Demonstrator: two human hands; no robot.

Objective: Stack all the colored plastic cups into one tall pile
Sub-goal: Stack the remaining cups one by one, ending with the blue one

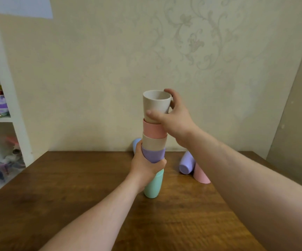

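Note:
A pile of nested cups (154, 142) rises above the wooden table (74, 178): a green cup (153, 187) at the bottom, then purple, beige and pink cups. My left hand (144, 163) is wrapped around the pile at the purple cup. My right hand (173, 116) grips a beige cup (155, 104) whose base sits in the pink cup (153, 130) at the top. A purple cup (186, 163) lies on its side to the right, next to an upside-down pink cup (201, 174). A blue cup (135, 144) shows partly behind the pile.
A wallpapered wall (164, 51) stands right behind the table's far edge. A white shelf unit (7, 98) with toys and clutter stands at the left. Bare wood lies in front of the pile and to its left.

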